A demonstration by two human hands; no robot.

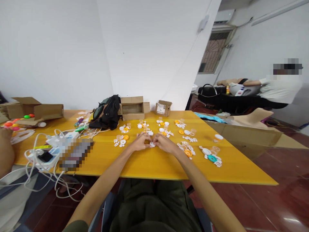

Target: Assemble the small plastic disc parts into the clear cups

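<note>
Both my hands meet over the yellow table, at the middle of its near half. Between my fingertips is a small round white plastic piece (pixel 152 144). My left hand (pixel 141 141) pinches it from the left, and my right hand (pixel 163 142) from the right. Around them lie several sets of plastic parts: orange discs (pixel 188 153), white discs (pixel 206 151), clear cups (pixel 215 149) and white cut-out pieces (pixel 218 163). A teal disc (pixel 212 158) is in the set at the right. One clear cup with an orange-rimmed white lid (pixel 218 137) stands near the right edge.
Power strips with white cables (pixel 51 151) and a blurred-out object (pixel 76 154) lie left. Behind are a black bag (pixel 106 112), an open carton (pixel 132 108) and a small box (pixel 163 108). Another person's arm (pixel 6 151) is at far left; a person (pixel 280 85) is at the right.
</note>
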